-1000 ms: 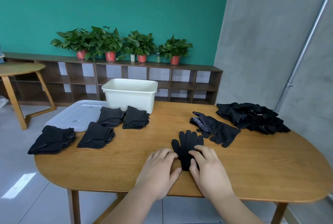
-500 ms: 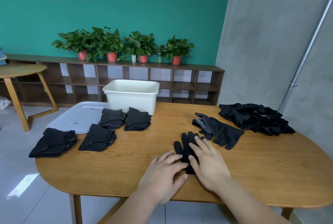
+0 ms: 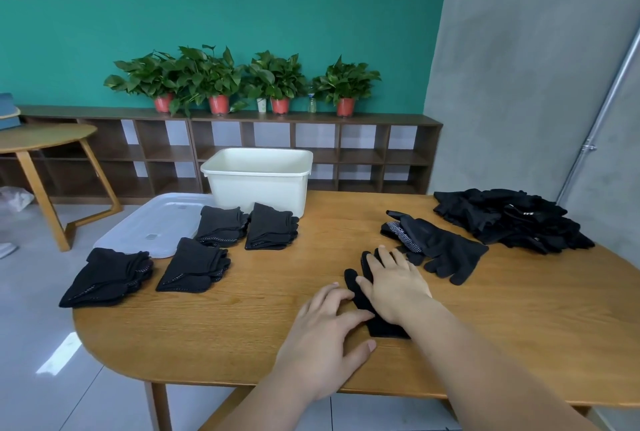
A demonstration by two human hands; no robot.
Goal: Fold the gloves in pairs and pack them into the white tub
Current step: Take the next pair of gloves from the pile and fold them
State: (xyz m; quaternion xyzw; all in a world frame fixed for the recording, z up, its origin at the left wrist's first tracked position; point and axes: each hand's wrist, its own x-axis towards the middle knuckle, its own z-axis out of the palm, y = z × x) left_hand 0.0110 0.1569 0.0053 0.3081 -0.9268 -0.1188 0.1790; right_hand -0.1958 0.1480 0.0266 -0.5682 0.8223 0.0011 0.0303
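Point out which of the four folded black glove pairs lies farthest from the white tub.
The leftmost folded black glove pair, at the left edge of the wooden table. The other three lie nearer the white plastic tub.

R hand slides fwd along the black glove — off the cuff end, now flat over its palm & finger part. L hand shifts a bit too — fingers spread wider at the glove's left edge, nr the cuff.

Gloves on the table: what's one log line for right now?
step: flattening glove | right hand: pressing flat on glove | left hand: flat beside its cuff | folded bundles: four, near white tub
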